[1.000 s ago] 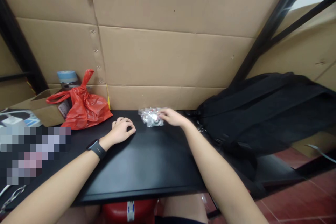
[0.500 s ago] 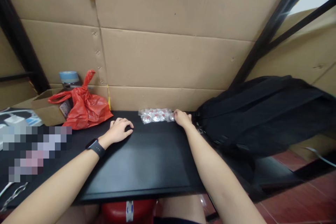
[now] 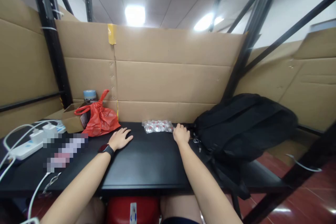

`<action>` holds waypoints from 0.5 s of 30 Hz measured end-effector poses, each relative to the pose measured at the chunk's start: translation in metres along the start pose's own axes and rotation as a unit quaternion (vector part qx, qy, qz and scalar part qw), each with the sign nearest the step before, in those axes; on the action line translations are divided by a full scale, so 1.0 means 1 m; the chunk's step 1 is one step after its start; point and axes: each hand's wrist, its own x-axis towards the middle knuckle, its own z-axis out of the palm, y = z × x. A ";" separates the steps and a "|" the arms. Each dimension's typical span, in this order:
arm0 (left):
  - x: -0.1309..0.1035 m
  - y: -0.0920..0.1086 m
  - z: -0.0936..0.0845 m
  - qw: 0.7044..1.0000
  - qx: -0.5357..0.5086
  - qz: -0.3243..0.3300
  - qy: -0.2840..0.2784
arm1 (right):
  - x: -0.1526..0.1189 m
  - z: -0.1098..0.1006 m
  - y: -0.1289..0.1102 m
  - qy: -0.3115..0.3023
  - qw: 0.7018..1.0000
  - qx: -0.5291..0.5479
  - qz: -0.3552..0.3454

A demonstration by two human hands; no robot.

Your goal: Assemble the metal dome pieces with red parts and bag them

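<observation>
At the lower left of the frame, the white cord [image 3: 32, 197] might have been caught by the left arm [image 3: 81, 182], since it was hung so close, and things could have been tugged. The left hand [image 3: 120, 139], left of the middle, was laid flat on the black table [image 3: 147, 164], fingers spread, with nothing held. In the middle, the little clear packets [image 3: 157, 126] were bunched on the table; because they looked slippery, they might have been knocked apart by a small bump. The right hand [image 3: 181, 133] was curled at their right end, but whether one was gripped could not be told. Counted from near to far, these were seen: one red stool [image 3: 119, 210], one watch [image 3: 105, 149], two hands, one black backpack [image 3: 244, 126], packets too small and shiny to be counted, one red bag [image 3: 102, 120], one blue-topped bottle [image 3: 90, 94] and two bright ceiling lights [image 3: 135, 15].
</observation>
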 end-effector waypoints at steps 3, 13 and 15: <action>-0.002 -0.005 0.001 1.000 -0.009 -0.019 -0.015 | -0.015 -0.004 -0.001 0.013 1.000 0.003 -0.013; -0.047 -0.007 -0.009 0.997 -0.007 -0.076 0.000 | -0.068 -0.022 -0.015 -0.003 0.997 0.045 -0.059; -0.064 -0.002 -0.010 0.997 -0.009 -0.080 -0.007 | -0.074 -0.024 -0.015 -0.038 0.995 0.065 -0.071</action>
